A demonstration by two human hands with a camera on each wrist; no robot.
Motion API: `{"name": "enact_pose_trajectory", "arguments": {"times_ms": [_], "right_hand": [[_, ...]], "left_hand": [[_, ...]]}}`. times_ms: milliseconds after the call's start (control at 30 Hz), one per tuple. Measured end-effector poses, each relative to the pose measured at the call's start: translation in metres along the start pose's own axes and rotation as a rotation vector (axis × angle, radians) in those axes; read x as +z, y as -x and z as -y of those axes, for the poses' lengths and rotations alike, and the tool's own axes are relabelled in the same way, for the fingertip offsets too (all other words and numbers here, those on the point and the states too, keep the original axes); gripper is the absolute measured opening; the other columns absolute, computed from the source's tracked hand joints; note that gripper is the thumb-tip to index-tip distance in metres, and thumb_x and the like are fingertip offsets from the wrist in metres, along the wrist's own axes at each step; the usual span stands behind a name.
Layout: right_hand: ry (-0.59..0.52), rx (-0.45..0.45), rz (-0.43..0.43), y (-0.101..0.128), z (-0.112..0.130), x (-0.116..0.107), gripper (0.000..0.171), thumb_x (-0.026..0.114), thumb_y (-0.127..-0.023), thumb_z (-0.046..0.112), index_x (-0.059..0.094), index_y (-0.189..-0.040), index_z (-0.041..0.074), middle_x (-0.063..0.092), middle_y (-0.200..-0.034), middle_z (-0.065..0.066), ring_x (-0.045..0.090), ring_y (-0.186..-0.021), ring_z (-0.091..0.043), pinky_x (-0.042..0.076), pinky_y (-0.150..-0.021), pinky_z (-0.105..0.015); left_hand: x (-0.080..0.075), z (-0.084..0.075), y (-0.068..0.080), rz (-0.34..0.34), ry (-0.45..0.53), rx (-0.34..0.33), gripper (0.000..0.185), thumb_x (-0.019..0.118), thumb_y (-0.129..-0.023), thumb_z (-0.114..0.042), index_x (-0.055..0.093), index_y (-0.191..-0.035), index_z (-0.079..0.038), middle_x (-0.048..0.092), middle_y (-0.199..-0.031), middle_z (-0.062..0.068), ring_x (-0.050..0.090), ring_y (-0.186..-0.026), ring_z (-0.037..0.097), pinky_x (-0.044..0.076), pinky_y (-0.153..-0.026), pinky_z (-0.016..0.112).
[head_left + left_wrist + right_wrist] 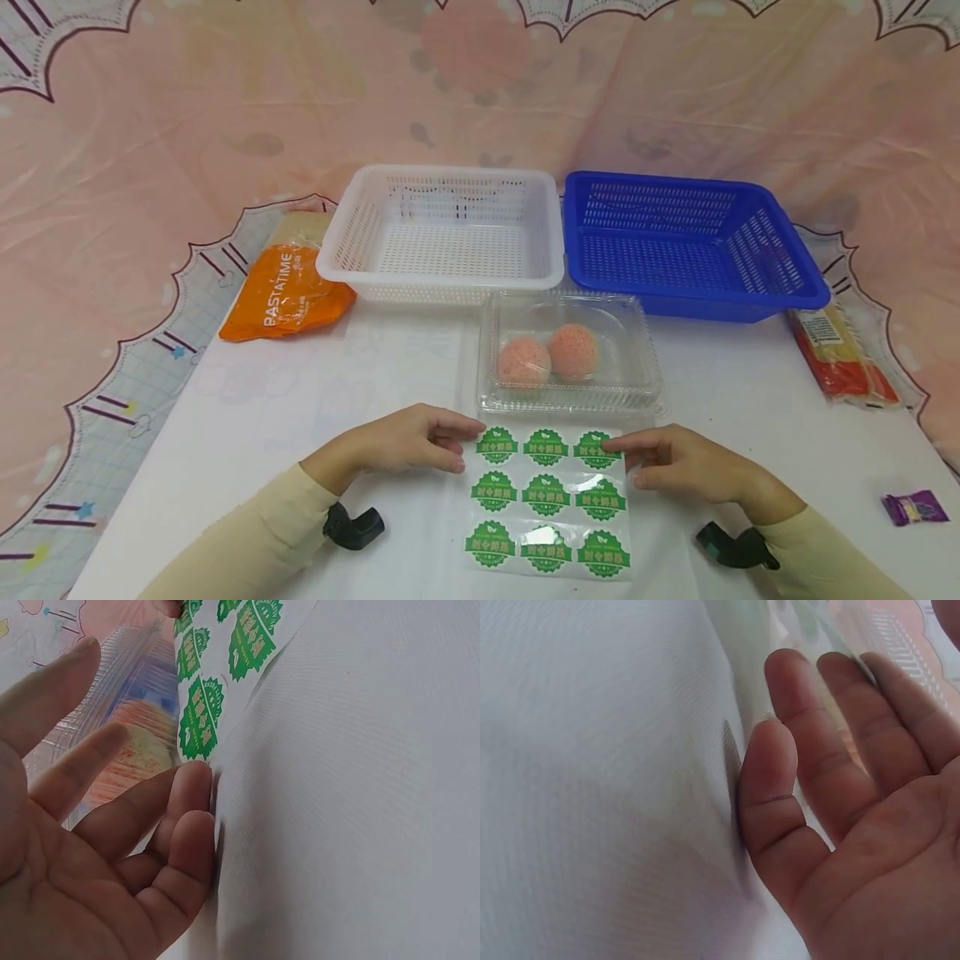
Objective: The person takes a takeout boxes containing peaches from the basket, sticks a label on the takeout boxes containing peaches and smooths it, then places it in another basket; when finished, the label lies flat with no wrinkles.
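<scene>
Both hands lie flat with loose, straight fingers, the left hand [408,446] touching the left top edge of the sticker sheet [546,504] and the right hand [678,462] touching its right top corner, on the white worktop [315,400] just before a clear box [570,354], with pink cloth [150,125] behind.

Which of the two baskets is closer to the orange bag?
The white basket. It sits right beside the orange bag on the left, while the blue basket stands on the white one's far side, to the right.
</scene>
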State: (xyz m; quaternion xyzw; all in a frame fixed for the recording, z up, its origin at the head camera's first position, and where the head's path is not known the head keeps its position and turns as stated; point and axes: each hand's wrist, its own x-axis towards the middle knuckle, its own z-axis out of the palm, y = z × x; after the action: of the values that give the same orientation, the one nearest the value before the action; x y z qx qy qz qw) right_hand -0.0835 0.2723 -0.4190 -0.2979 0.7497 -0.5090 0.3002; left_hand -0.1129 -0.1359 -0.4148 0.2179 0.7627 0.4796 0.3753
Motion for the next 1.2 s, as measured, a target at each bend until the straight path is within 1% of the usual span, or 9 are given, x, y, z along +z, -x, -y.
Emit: {"name": "enact_pose_trajectory", "arguments": {"times_ms": [100,267,433,533,633,733,800,1100,1200], "right_hand": [[-0.029,-0.014,-0.007,0.0,-0.002,-0.001,0.037,0.058,-0.098,0.001,0.059,-0.135,-0.005,0.064,-0.129,0.003,0.059,-0.108,-0.008,0.05,-0.09,-0.023],[-0.065,-0.058,-0.012,0.0,-0.002,-0.001,0.036,0.057,-0.098,-0.001,0.058,-0.133,-0.008,0.062,-0.133,0.009,0.057,-0.114,-0.006,0.048,-0.093,-0.021],[-0.085,-0.094,-0.03,0.001,-0.002,-0.001,0.034,0.056,-0.098,-0.004,0.058,-0.131,-0.012,0.063,-0.132,0.009,0.056,-0.117,-0.004,0.048,-0.094,-0.021],[-0.087,-0.113,-0.045,0.001,-0.003,0.0,0.033,0.056,-0.097,-0.006,0.059,-0.13,-0.011,0.066,-0.124,0.007,0.057,-0.107,-0.002,0.051,-0.088,-0.022],[-0.088,-0.134,-0.065,0.002,-0.002,0.0,0.033,0.056,-0.097,-0.007,0.062,-0.129,-0.007,0.066,-0.109,0.005,0.055,-0.092,-0.004,0.054,-0.077,-0.023],[-0.095,-0.149,-0.08,0.003,-0.001,0.0,0.034,0.056,-0.096,-0.008,0.064,-0.129,-0.003,0.062,-0.098,0.005,0.055,-0.085,-0.005,0.053,-0.071,-0.025],[-0.105,-0.155,-0.081,0.003,-0.001,0.001,0.035,0.056,-0.096,-0.009,0.064,-0.129,-0.001,0.06,-0.096,0.006,0.054,-0.083,-0.005,0.052,-0.068,-0.025],[-0.119,-0.13,-0.085,0.005,-0.001,0.002,0.034,0.055,-0.097,-0.008,0.061,-0.13,-0.007,0.061,-0.098,-0.001,0.056,-0.087,-0.005,0.054,-0.074,-0.024],[-0.115,-0.135,-0.091,0.006,-0.001,0.001,0.033,0.055,-0.097,-0.008,0.061,-0.129,-0.008,0.063,-0.1,0.002,0.057,-0.089,-0.004,0.055,-0.076,-0.024]], "left_hand": [[-0.001,-0.001,0.0,0.004,0.039,-0.001,0.052,0.076,-0.09,-0.011,0.059,-0.138,-0.002,0.06,-0.136,0.014,0.062,-0.114,0.022,0.05,-0.098,0.033],[-0.001,-0.002,0.0,0.011,0.071,-0.001,0.052,0.075,-0.09,-0.009,0.058,-0.138,0.0,0.06,-0.137,0.016,0.062,-0.117,0.025,0.05,-0.099,0.034],[0.0,-0.002,0.0,0.019,0.095,0.011,0.055,0.074,-0.09,-0.007,0.055,-0.141,0.001,0.059,-0.136,0.018,0.061,-0.119,0.027,0.05,-0.099,0.035],[0.001,-0.002,-0.001,0.016,0.1,0.007,0.056,0.074,-0.09,-0.007,0.054,-0.142,0.001,0.059,-0.136,0.019,0.061,-0.119,0.028,0.05,-0.099,0.036],[0.001,-0.002,0.0,0.011,0.101,0.004,0.056,0.074,-0.09,-0.007,0.054,-0.142,0.001,0.06,-0.135,0.02,0.061,-0.119,0.029,0.051,-0.098,0.036],[0.002,-0.003,0.001,0.018,0.119,0.012,0.056,0.074,-0.09,-0.005,0.053,-0.142,0.002,0.06,-0.133,0.02,0.062,-0.117,0.029,0.052,-0.097,0.035],[0.004,-0.003,0.001,0.025,0.137,0.021,0.056,0.073,-0.09,-0.003,0.052,-0.142,0.003,0.062,-0.131,0.02,0.063,-0.115,0.028,0.053,-0.095,0.034],[0.006,-0.009,0.004,0.032,0.179,0.06,0.051,0.072,-0.09,-0.001,0.055,-0.138,0.007,0.064,-0.124,0.015,0.066,-0.107,0.023,0.054,-0.089,0.029],[0.006,-0.012,0.006,0.025,0.167,0.078,0.049,0.072,-0.091,-0.002,0.056,-0.136,0.007,0.065,-0.122,0.014,0.067,-0.106,0.023,0.054,-0.088,0.028]]}}
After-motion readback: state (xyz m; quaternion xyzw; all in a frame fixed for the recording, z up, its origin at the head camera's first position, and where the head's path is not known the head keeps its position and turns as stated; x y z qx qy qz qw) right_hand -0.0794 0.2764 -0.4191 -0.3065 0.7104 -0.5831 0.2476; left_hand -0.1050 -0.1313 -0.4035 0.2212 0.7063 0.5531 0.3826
